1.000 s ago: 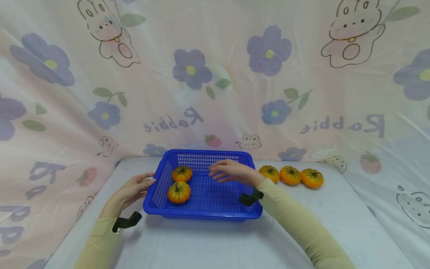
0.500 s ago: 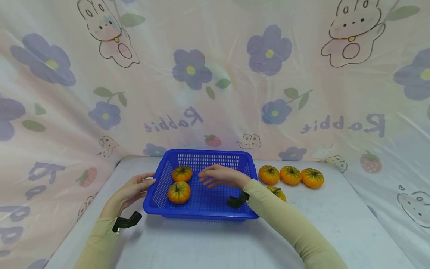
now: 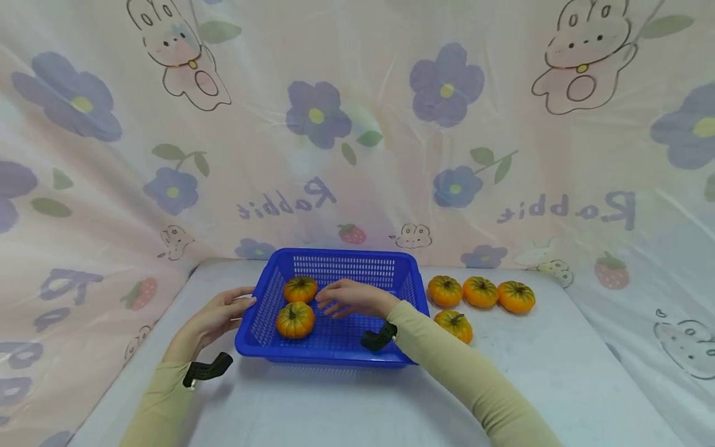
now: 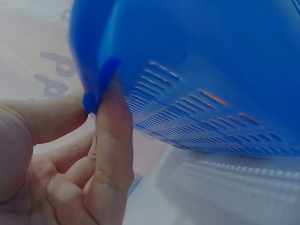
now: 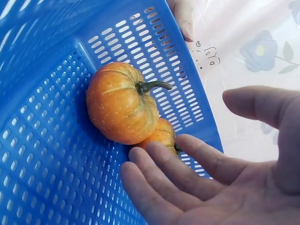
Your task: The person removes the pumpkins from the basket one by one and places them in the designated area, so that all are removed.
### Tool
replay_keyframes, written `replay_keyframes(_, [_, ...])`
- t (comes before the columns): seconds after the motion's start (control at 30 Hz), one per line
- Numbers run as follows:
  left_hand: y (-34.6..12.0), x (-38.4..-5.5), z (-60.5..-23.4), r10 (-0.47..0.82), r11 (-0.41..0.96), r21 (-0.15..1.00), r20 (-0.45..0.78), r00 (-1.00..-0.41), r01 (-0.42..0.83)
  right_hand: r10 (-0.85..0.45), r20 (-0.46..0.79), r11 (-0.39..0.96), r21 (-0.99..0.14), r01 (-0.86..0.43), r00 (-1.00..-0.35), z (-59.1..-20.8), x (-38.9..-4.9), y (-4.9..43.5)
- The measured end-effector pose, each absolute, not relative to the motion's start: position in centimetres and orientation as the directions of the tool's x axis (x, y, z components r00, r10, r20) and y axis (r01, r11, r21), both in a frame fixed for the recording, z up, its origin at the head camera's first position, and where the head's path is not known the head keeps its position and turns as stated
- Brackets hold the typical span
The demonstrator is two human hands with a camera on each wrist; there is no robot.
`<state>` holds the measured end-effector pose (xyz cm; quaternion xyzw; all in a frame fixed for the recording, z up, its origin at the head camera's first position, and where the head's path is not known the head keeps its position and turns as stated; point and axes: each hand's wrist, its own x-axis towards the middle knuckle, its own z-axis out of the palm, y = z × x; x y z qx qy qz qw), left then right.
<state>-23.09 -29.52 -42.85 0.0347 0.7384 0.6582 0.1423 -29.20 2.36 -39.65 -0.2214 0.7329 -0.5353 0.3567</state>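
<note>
A blue plastic basket with slotted walls stands on the table. Two small orange pumpkins, a front pumpkin and a back pumpkin, lie at its left end. My left hand pinches the basket's left rim between thumb and finger. Over the basket is my right hand, its fingers spread and loosely bent with nothing in them. In the right wrist view its fingertips are close beside the two pumpkins; whether they touch the farther one I cannot tell.
Several more pumpkins rest on the white table right of the basket: a back row with a middle pumpkin, and one nearer pumpkin beside my right sleeve. A printed curtain rises behind the table.
My right hand has moved left across the basket, up to the two pumpkins. The near pumpkin on the right has come out from behind my sleeve. My left hand stays on the rim.
</note>
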Motion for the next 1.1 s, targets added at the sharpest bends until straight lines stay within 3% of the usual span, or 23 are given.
replay_keyframes(0.47, [-29.5,-23.2,-42.6,0.221,0.139,0.980,-0.169,-0.961,-0.140,-0.679,-0.313,0.301,-0.944,0.137,-0.664,-39.9,-30.0,1.4])
replay_keyframes(1.1, [-29.5,-22.9,-42.8,0.256,0.111,0.985,-0.160,-0.953,-0.135,-0.653,-0.337,0.328,-0.933,0.147,-0.679,-41.0,-30.7,0.2])
